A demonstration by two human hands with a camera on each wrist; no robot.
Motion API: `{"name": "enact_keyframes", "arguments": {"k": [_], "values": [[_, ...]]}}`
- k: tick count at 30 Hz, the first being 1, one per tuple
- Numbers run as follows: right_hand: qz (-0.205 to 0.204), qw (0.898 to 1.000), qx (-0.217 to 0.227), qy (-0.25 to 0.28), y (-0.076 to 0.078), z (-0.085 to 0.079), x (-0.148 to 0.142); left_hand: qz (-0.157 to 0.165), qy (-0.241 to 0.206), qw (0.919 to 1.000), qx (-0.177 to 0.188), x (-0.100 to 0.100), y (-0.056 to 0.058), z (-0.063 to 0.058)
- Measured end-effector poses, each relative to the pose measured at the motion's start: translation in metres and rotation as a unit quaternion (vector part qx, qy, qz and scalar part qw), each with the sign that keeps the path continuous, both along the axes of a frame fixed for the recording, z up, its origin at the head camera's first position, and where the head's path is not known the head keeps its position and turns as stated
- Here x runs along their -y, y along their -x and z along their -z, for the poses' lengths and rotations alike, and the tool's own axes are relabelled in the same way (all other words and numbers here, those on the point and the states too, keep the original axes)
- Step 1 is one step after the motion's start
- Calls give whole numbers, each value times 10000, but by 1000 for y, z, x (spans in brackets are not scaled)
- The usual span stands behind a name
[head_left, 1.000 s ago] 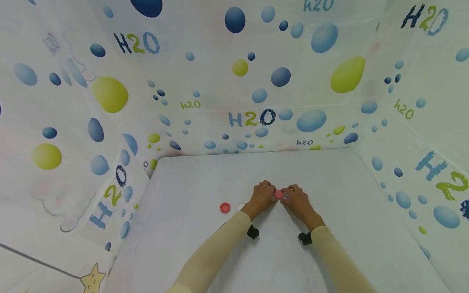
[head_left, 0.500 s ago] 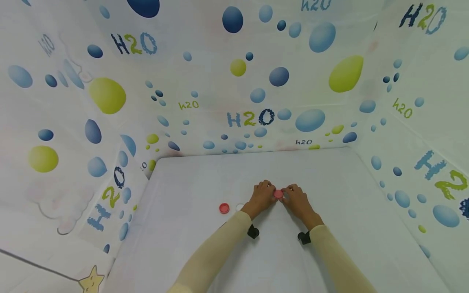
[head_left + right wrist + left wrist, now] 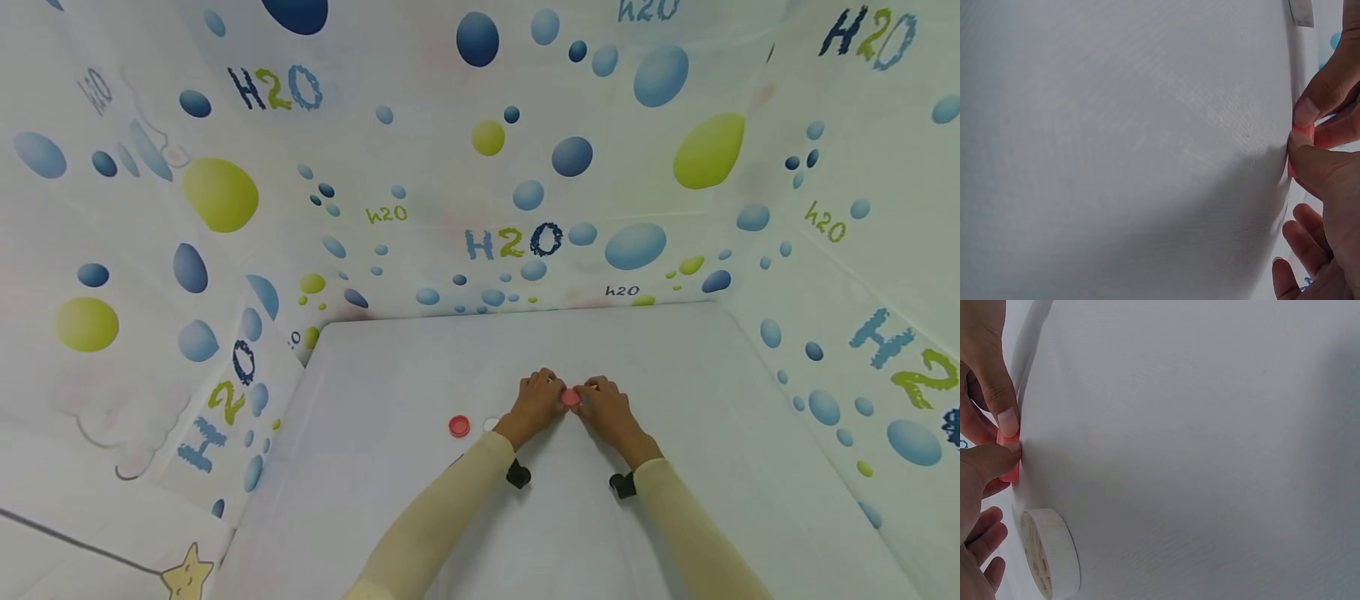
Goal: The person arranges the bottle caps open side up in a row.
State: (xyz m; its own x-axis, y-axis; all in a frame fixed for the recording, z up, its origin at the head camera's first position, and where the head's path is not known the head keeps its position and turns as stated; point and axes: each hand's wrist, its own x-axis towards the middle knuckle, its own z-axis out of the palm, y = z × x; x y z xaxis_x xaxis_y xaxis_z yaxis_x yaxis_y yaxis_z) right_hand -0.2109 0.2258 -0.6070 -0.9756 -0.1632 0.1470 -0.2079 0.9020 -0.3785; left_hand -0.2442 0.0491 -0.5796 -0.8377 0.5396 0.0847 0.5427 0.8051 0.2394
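Note:
A small round red cap-like piece is pinched between my two hands, close to the white tabletop. My left hand grips its left side with thumb and fingertips. On the opposite side my right hand pinches it the same way. Both thumbs meet on the red piece in the left wrist view, where fingers cover much of it. Left of my left hand lies a white round cap with ridges inside, partly hidden by the wrist in the head view. Farther left, a red round cap shows its raised rim.
A white cloth-covered table lies under the hands. Printed sheets with bubbles and lettering rise behind it and along both sides. A small black device sits at the left wrist, another black device at the right.
The view shifts very slightly. Both hands keep their grip on the red piece, and the other caps stay where they were.

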Motion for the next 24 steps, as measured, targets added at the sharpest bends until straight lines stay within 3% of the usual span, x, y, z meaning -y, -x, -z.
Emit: {"name": "enact_keyframes", "arguments": {"k": [11, 20, 24], "values": [[-152, 9997, 165, 35, -5, -12, 2, -7, 158, 9998, 88, 3, -4, 2], [-3, 9984, 352, 440, -9, -17, 2, -133, -285, 9987, 405, 9, -9, -7], [56, 9969, 379, 686, -11, -20, 2, -103, -388, 9986, 354, 12, -10, -8]]}}
